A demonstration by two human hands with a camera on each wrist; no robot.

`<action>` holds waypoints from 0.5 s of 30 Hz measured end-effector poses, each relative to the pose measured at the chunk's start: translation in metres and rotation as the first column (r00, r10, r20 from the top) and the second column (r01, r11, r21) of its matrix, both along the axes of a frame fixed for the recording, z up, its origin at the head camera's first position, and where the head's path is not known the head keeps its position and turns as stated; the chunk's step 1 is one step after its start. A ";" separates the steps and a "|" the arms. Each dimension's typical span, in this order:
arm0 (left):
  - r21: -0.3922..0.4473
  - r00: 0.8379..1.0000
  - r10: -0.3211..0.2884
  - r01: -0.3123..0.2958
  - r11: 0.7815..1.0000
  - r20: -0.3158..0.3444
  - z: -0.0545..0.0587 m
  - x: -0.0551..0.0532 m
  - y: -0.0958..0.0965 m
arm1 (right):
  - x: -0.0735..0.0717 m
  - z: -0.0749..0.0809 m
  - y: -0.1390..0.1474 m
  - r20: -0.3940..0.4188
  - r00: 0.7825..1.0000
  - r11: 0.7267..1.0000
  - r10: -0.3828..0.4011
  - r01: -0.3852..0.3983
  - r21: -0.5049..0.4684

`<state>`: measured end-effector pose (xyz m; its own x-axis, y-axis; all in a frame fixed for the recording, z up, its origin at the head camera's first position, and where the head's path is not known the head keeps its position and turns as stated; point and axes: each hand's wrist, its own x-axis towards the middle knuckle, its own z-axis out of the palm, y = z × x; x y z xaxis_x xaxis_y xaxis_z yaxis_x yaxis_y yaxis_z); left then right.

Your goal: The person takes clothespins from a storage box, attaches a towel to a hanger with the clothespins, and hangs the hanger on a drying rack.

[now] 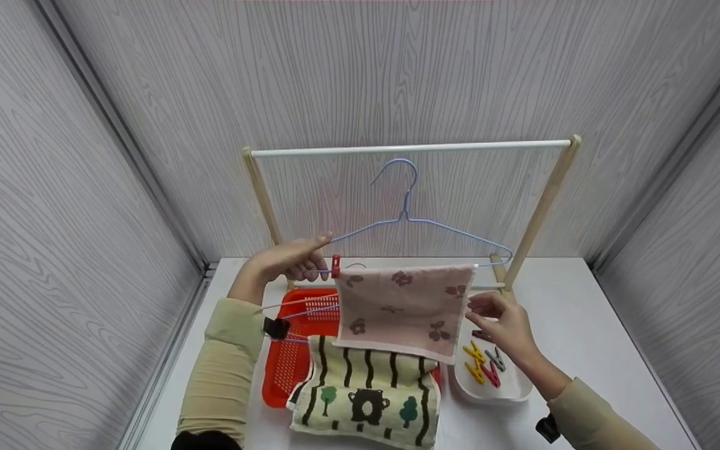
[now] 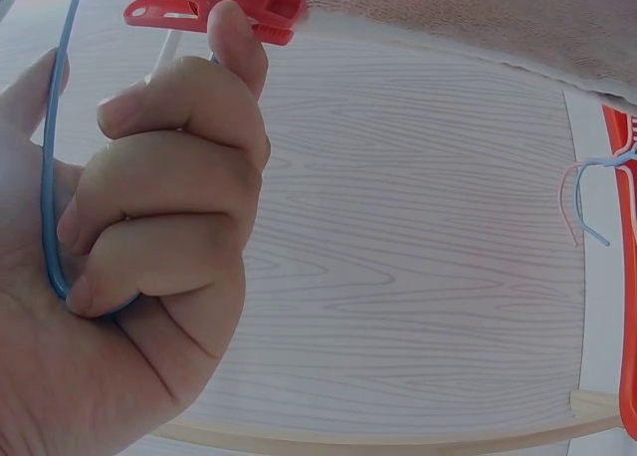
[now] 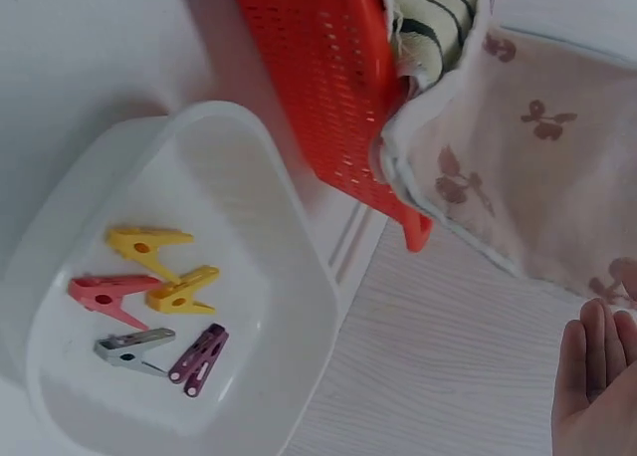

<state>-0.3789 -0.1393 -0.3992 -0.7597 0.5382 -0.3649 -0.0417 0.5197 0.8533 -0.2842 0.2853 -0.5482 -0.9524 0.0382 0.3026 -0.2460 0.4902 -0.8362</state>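
Observation:
A light-blue wire hanger stands upright in the head view, its hook below the rack's bar. My left hand grips its left end; in the left wrist view the fingers curl round the blue wire. Over the hanger's lower bar hangs a pink towel with brown flowers. A red clothespin sits at its upper left corner, beside my left fingertips. My right hand is at the towel's right edge, fingertips close against it, thumb and fingers apart.
A white-barred wooden rack stands behind. A red basket holds more hangers and a striped cream towel drapes over it. At right, a white tray contains several clothespins. Patterned walls enclose the table.

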 end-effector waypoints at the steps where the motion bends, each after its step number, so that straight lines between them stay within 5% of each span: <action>1: 0.001 1.000 0.001 -0.001 1.000 0.000 0.000 0.000 0.000 | 0.000 -0.003 0.002 0.017 1.000 1.000 -0.014 0.014 0.004; 15: -0.017 1.000 0.007 -0.007 1.000 0.002 -0.001 0.004 -0.002 | -0.005 -0.041 0.026 0.186 0.977 0.995 -0.103 0.099 0.029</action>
